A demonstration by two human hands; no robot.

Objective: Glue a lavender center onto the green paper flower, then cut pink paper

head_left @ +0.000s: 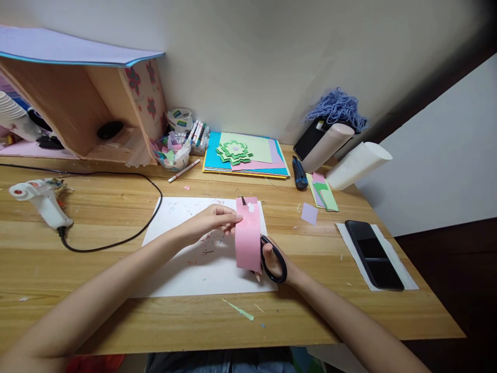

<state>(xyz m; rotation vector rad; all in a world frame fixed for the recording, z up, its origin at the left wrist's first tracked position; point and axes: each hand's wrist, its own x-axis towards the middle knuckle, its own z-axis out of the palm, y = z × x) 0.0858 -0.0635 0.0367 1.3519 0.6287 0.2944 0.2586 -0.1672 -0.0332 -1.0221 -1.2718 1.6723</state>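
My left hand [220,218] pinches the left edge of a pink paper strip [248,248], which curves down toward me. A small cut-out gap shows white near the strip's top. My right hand [274,259] grips a pair of scissors with black handles [280,274], thumb through one loop. The dark scissor tip pokes out near the top of the strip, and most of the blades are hidden by the paper. Both hands are above a white sheet [171,280] with scattered coloured marks, lying on the wooden table.
A glue gun [42,202] with a black cord lies left. Behind are a cardboard box [145,98], markers [199,132], stacked coloured paper [252,155] with a green paper flower [234,151], and a utility knife [300,173]. A phone [375,254] lies at right.
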